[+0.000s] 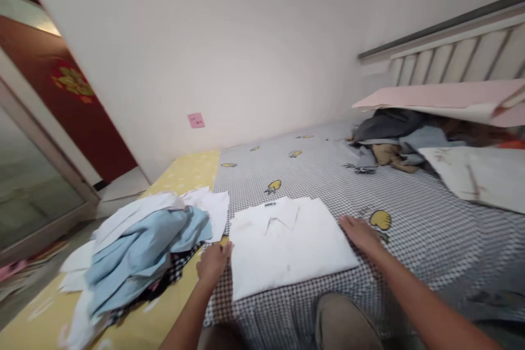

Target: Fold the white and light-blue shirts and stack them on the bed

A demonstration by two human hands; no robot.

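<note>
A white shirt (293, 254), folded into a flat rectangle, lies on the checked bedsheet in front of me, its collar at the far side with a small dark label. My left hand (213, 262) is at the shirt's left edge with its fingers curled in and the thumb side against the cloth. At the right edge rests my right hand (361, 235), its fingers stretched out flat beside the shirt. The right fingertips are slightly blurred, and whether they touch the fabric is hard to see.
A heap of light blue and white clothes (139, 246) lies on the yellow part of the bedding (197, 167) to the left. More dark clothes (385, 136) sit at the right under a pink sheet (443, 95), beside a radiator (455, 60). My knee (344, 320) is at the near edge.
</note>
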